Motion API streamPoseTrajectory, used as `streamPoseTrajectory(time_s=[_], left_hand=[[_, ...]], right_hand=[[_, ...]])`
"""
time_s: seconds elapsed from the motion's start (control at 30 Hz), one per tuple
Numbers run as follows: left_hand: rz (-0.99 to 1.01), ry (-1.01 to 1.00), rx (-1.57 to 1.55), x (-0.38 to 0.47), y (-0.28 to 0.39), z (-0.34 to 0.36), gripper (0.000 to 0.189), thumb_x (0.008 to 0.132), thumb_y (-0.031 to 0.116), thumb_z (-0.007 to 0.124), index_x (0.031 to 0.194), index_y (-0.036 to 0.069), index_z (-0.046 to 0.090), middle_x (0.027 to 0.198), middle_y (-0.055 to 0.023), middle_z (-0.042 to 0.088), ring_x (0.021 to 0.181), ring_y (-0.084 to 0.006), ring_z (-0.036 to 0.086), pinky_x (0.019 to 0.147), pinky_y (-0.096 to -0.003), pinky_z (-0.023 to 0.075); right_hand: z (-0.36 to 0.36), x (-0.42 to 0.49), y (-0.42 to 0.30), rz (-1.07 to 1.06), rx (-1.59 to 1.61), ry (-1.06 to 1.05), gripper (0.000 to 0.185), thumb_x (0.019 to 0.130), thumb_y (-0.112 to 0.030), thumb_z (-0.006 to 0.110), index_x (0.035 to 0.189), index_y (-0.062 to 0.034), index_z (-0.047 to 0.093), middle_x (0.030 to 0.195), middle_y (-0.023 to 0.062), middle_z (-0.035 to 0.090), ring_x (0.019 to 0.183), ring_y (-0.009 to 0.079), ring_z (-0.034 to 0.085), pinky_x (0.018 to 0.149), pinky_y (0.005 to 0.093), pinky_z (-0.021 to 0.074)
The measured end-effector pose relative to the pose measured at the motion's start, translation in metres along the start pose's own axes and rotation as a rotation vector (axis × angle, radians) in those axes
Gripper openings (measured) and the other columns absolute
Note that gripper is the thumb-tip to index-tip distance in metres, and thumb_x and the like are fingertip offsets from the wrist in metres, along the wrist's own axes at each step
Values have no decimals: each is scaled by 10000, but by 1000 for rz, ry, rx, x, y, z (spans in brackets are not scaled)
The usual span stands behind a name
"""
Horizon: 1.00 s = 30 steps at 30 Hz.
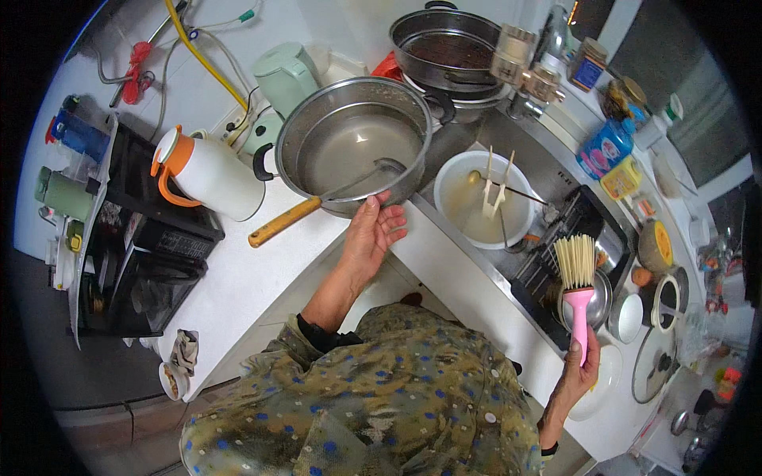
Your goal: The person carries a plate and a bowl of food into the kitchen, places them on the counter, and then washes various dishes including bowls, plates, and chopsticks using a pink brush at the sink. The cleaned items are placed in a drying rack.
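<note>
My left hand (374, 232) is at the near wall of a large two-handled stainless steel pot (286, 149), fingers slightly apart. Its thumb tip meets the rim in the picture; whether it touches is unclear. Cloudy liquid (345, 134) stands in the pot. A ladle with a wooden handle (286, 221) leans over the rim, its bowl in the liquid. On the right, my right hand (580, 366) grips the pink handle of a brush (576, 297) with stiff pale bristles pointing up. Below the brush is a metal bowl (602, 300), partly hidden by it.
In the sink (464, 134) sits a white basin (443, 205) of cloudy water holding chopsticks and other utensils. A steamer pot (446, 59) stands behind, near the faucet (539, 86). A white-and-orange jug (217, 175) is at left. Beyond my right hand lie a white plate (604, 381) and glass lid (649, 375).
</note>
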<state>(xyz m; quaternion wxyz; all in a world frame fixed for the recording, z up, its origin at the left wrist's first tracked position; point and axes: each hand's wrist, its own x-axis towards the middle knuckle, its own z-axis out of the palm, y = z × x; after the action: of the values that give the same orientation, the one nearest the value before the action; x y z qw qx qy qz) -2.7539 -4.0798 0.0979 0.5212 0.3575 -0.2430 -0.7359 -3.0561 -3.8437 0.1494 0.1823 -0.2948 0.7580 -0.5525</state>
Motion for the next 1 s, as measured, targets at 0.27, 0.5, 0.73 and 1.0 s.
streamPoseTrajectory(time_s=[0.27, 0.5, 0.73, 1.0], left_hand=[[-8, 104, 94, 27, 13, -15, 379, 907, 365, 476, 970, 8, 586, 854, -50, 618, 749, -135, 586, 683, -278, 490], [53, 41, 86, 61, 0, -24, 342, 914, 330, 470, 1036, 25, 567, 903, -62, 624, 804, -137, 590, 744, -277, 498], [55, -8, 132, 86, -1, -17, 433, 898, 354, 495, 1132, -9, 519, 922, -60, 603, 784, -119, 583, 716, -252, 502], [71, -70, 209, 105, 0, -36, 482, 902, 390, 471, 1171, -10, 493, 931, -57, 588, 807, -125, 571, 725, -259, 481]], right_hand=[[64, 7, -22, 73, -44, -60, 336, 844, -123, 590, 1143, 20, 536, 1037, 75, 578, 921, 135, 530, 837, 249, 411], [79, 58, 22, 155, -204, -130, 367, 813, -204, 645, 1122, -19, 572, 1025, 64, 618, 924, 122, 542, 822, 253, 423], [79, 67, 46, 173, -122, -58, 386, 807, -241, 657, 1103, -8, 572, 889, 70, 625, 785, 110, 547, 703, 229, 443], [91, 92, 61, 507, 192, -77, 490, 807, -302, 654, 1167, -2, 514, 720, -13, 551, 581, 35, 450, 498, 168, 341]])
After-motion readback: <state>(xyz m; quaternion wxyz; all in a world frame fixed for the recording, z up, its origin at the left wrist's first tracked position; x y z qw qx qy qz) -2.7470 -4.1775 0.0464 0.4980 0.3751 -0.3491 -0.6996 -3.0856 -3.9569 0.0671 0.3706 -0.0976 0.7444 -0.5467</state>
